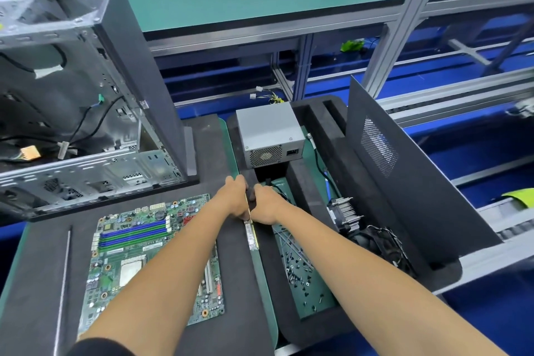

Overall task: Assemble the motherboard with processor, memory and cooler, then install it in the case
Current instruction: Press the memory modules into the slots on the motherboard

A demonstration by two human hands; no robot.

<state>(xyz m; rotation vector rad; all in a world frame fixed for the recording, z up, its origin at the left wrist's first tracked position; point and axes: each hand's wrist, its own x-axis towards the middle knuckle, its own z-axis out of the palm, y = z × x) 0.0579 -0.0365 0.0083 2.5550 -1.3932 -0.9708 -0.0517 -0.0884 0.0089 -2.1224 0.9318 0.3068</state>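
Two bare forearms reach away from the camera over the near edge of the work mat, with a dark sleeve just showing at the bottom. Under the left arm lies the motherboard (153, 263), flat on the black foam pad (43, 269). Its blue and green memory slots sit toward the far end and look unfilled, and the pale square of the processor socket lies nearer.

Beyond the board's far right corner the two hands meet. The left hand (235, 196) and the right hand (267, 206) both curl their fingers around the far end of a memory stick (250, 235), which stands on edge between the two foam pads, its near end with a white label sticking out toward the camera.

To the right, the foam tray (306, 182) holds loose screws (300, 266) on its green floor, with the cooler (345, 212) and its fan at the right side and a grey power supply (268, 133) at the far end. The open case (86, 124) lies on the far left, and a side panel (404, 167) leans upright at the right.

The memory step seems to be in hand. The next move likely calls for carrying the stick left to the slots, lining its notch up, and pressing evenly on both ends.
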